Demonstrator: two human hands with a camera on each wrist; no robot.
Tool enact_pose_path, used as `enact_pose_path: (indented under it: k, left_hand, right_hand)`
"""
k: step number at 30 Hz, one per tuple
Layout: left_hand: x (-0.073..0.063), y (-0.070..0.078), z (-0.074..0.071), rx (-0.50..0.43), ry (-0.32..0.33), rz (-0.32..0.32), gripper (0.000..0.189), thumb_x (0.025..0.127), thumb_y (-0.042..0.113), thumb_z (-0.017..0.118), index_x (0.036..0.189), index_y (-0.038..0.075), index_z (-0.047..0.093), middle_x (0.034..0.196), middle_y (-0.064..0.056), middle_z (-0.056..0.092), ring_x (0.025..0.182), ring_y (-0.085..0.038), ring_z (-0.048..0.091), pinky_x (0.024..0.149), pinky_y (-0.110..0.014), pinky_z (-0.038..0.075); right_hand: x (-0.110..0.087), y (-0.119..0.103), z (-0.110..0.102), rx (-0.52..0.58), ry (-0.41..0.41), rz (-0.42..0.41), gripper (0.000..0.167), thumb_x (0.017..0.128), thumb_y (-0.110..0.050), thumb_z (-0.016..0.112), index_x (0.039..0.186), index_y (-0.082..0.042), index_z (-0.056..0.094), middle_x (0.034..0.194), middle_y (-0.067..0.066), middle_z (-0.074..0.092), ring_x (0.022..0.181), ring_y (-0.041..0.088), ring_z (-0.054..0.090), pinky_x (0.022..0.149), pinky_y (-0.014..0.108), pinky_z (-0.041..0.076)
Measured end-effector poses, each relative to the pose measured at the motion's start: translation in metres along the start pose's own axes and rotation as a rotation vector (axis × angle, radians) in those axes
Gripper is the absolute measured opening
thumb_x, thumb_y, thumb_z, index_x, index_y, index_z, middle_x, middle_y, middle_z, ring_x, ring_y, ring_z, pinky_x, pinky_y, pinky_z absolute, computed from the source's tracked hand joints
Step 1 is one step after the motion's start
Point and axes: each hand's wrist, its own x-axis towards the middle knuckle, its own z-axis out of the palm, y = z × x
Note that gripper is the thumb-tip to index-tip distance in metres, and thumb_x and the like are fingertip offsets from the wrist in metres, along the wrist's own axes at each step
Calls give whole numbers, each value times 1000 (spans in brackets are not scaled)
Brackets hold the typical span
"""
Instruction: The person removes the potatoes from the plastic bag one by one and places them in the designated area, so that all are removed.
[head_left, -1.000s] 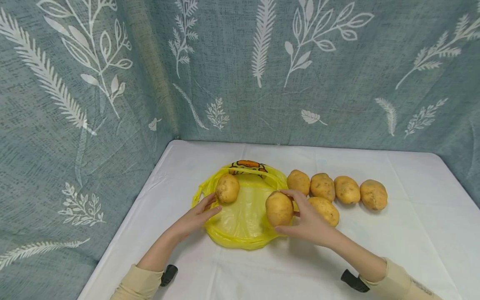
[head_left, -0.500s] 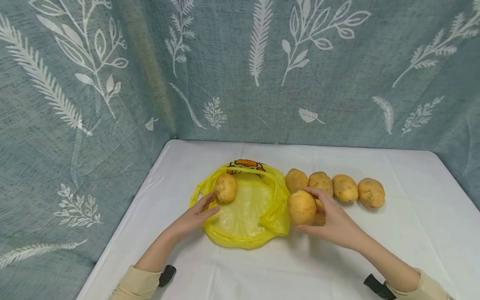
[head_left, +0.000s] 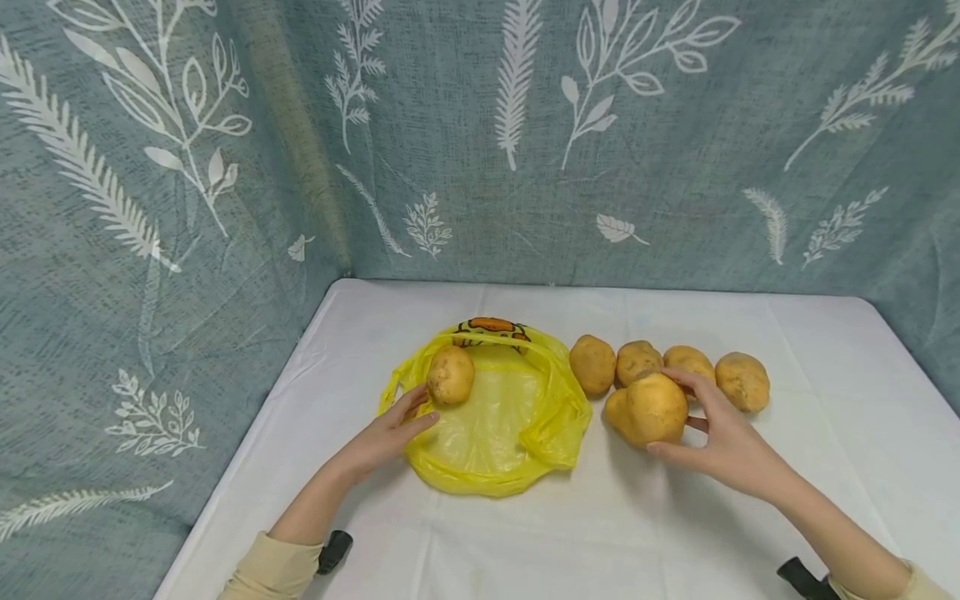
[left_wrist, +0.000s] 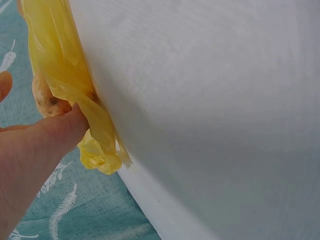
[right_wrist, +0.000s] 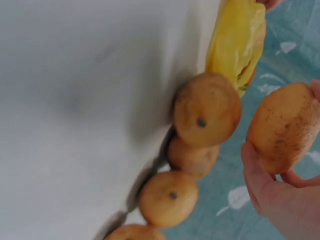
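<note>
My right hand (head_left: 735, 450) grips a potato (head_left: 657, 407) between thumb and fingers, in front of another potato (head_left: 618, 412) on the table. In the right wrist view this held potato (right_wrist: 284, 127) shows brown specks. A yellow plastic bag (head_left: 483, 433) lies with its mouth spread wide. One potato (head_left: 451, 375) sits at the bag's left side. Beside it, my left hand (head_left: 384, 437) rests with fingers extended against the bag's left edge. The left wrist view shows a fingertip touching the bag (left_wrist: 57, 50) near the potato (left_wrist: 44, 95); the thumb stands apart.
Several potatoes line up to the right of the bag, from the nearest potato (head_left: 592, 365) to the last one (head_left: 742, 382). A white cloth covers the table (head_left: 525, 542). Blue-green leaf-patterned curtains (head_left: 450, 167) hang behind and to the left.
My right hand has moved right with the potato, from over the bag's right edge to in front of the potato row. The bag's right edge has spread outward. My left hand stays put.
</note>
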Motion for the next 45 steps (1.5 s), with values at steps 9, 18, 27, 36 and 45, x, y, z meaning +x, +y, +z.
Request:
enact_pose_path:
  k: [9, 18, 27, 36, 45]
  left_hand:
    - [0, 1, 0, 4, -3, -1, 77, 101, 36, 53, 157, 6, 9, 160, -19, 14, 147, -37, 10, 115, -53, 18]
    - [-1, 0, -1, 11, 1, -3, 79, 100, 40, 54, 157, 7, 9, 160, -19, 14, 147, -37, 10, 115, -53, 18]
    - [-1, 0, 0, 10, -6, -1, 80, 100, 41, 53, 157, 7, 8, 160, -19, 13, 147, -36, 10, 115, -53, 18]
    - [-1, 2, 0, 12, -4, -4, 78, 101, 39, 52, 157, 7, 8, 160, -19, 14, 147, -37, 10, 115, -53, 18]
    - [-1, 1, 0, 15, -4, -6, 79, 101, 39, 53, 157, 6, 8, 160, -19, 13, 147, -37, 9, 115, -53, 17]
  right_hand:
    - [-13, 23, -13, -83, 22, 3, 89, 80, -29, 83, 149, -6, 31, 146, 16, 37, 128, 33, 38, 88, 8, 42]
    - [-24, 38, -22, -118, 14, 68, 90, 78, -33, 84, 147, -5, 33, 142, 20, 39, 127, 36, 41, 90, 31, 51]
    - [-30, 52, -25, -129, 8, 86, 92, 76, -25, 85, 146, 0, 30, 140, 25, 38, 126, 42, 39, 91, 46, 49]
    - [-30, 58, -21, -123, -3, 58, 92, 74, -18, 87, 144, 4, 31, 138, 28, 38, 125, 44, 40, 89, 52, 48]
    - [-31, 61, -19, -112, -13, 71, 91, 75, -19, 86, 144, 2, 31, 139, 27, 38, 125, 43, 40, 90, 55, 47]
